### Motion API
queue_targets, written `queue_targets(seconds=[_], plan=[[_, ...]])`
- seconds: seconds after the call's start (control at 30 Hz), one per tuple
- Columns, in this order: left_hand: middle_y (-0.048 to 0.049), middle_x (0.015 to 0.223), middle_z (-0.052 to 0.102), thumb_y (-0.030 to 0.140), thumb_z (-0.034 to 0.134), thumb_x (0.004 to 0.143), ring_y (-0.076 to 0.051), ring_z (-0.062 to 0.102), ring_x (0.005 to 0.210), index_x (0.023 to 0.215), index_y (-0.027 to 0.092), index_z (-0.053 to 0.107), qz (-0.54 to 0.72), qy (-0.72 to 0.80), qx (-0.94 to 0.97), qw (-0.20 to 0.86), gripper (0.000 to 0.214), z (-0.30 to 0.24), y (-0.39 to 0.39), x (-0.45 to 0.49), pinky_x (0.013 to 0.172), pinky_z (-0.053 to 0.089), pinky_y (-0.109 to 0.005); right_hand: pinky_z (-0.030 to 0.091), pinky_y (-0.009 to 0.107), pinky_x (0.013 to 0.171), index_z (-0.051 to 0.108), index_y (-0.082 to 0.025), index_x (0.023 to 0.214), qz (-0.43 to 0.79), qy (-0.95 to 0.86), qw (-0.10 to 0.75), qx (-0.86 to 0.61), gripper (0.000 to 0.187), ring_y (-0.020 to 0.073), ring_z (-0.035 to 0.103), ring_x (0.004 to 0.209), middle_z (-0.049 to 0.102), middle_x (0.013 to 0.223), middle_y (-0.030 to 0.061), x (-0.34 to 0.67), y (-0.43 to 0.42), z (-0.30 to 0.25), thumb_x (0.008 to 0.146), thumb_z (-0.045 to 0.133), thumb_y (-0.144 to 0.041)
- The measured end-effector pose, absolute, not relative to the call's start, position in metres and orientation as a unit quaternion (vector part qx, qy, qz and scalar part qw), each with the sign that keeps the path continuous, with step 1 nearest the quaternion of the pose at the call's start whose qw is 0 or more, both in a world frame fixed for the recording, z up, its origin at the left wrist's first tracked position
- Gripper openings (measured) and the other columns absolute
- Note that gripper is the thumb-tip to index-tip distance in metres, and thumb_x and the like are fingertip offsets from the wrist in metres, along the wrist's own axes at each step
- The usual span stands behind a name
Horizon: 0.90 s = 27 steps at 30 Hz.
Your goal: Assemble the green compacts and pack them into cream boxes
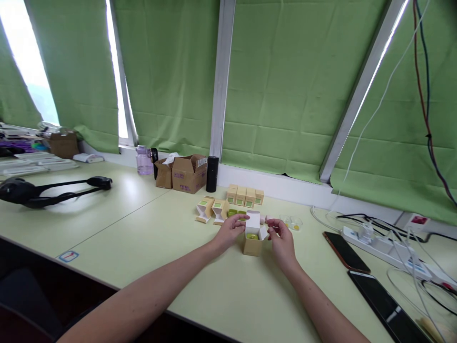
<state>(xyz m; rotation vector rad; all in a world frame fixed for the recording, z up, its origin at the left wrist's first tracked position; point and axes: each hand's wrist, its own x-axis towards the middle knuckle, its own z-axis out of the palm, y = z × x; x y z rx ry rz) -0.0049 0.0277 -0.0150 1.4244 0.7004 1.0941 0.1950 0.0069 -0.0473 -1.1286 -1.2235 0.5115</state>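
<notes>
A small tan cardboard box (252, 247) stands upright on the table with its lid flap raised and a white side flap folded out. Inside it a green item (252, 236) shows near the top. My left hand (229, 233) has its curled fingers at the left edge of the raised flap. At the right side flap, the bent thumb and forefinger of my right hand (284, 242) close on the box. Just behind are green containers (237, 213), partly covered by the flap and left hand, and pinkish items beside my right fingertips.
Two opened boxes (205, 209) lie left of the hands; several closed small boxes (241, 195) stand behind. Clear cups (291, 223) hold yellow bits. Phones (347, 251) and a power strip (385, 250) with cables lie right. Cartons (189, 175) and a black cylinder (212, 174) stand at the back.
</notes>
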Motion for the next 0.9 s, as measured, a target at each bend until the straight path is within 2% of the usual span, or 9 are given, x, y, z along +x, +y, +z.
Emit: queue_targets(seconds=[0.13,0.37,0.63,0.9], plan=[[-0.0104,0.1,0.075,0.035,0.077,0.081,-0.025,0.071,0.1,0.122,0.018,0.06,0.451,0.303,0.626,0.56,0.048,-0.019,0.026,-0.005,0.089,0.048,-0.036,0.051,0.032,0.058,0.068,-0.021,0.1,0.24,-0.525,0.644,-0.502,0.026,0.0213,0.062,0.074,0.069,0.096,0.0083,0.196,0.009,-0.049,0.08,0.063,-0.037],[-0.01,0.106,0.076,0.051,0.076,0.083,-0.022,0.071,0.091,0.122,0.021,0.052,0.433,0.316,0.65,0.539,0.055,-0.02,0.019,-0.003,0.08,0.048,-0.033,0.05,0.029,0.052,0.068,-0.021,0.102,0.256,-0.522,0.645,-0.495,0.029,0.0185,0.059,0.068,0.067,0.094,0.007,0.196,0.009,-0.051,0.078,0.064,-0.036],[-0.0087,0.107,0.074,0.042,0.076,0.083,-0.02,0.069,0.086,0.125,0.022,0.049,0.433,0.325,0.655,0.526,0.054,-0.022,0.017,-0.001,0.079,0.048,-0.031,0.047,0.027,0.047,0.067,-0.021,0.101,0.289,-0.505,0.651,-0.487,0.031,0.0172,0.057,0.066,0.065,0.094,0.0056,0.193,0.006,-0.047,0.073,0.065,-0.033],[-0.0101,0.113,0.072,0.032,0.068,0.086,-0.019,0.068,0.084,0.125,0.023,0.045,0.425,0.339,0.664,0.514,0.046,-0.021,0.015,0.0,0.076,0.049,-0.031,0.045,0.026,0.047,0.064,-0.022,0.104,0.327,-0.498,0.639,-0.486,0.036,0.0152,0.054,0.064,0.062,0.095,0.0039,0.188,0.0,-0.041,0.069,0.061,-0.032]])
